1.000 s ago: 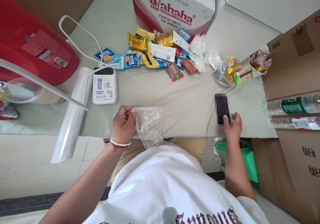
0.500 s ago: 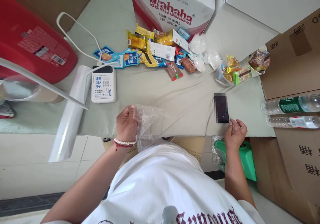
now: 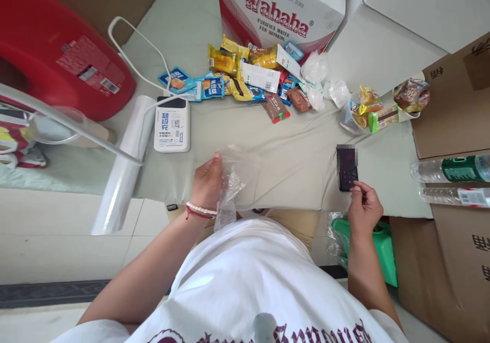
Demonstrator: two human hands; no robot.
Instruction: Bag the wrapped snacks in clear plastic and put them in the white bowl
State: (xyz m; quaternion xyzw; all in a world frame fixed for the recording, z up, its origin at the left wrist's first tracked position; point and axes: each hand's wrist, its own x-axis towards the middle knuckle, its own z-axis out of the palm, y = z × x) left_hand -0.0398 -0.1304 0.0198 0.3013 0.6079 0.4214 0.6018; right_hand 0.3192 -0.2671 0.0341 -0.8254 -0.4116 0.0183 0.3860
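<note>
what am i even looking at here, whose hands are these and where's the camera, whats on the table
There is no machine here: a person wears a camera on the head, so the one picture looks down over their white shirt at their own two hands. The left hand, with a bead bracelet at the wrist, holds a thin clear plastic bag at the table's near edge. The right hand is beside a dark phone, fingertips at its near end. Further back lie a heap of snack packets, a white power bank, a roll of plastic bags and a Wahaha water carton.
</note>
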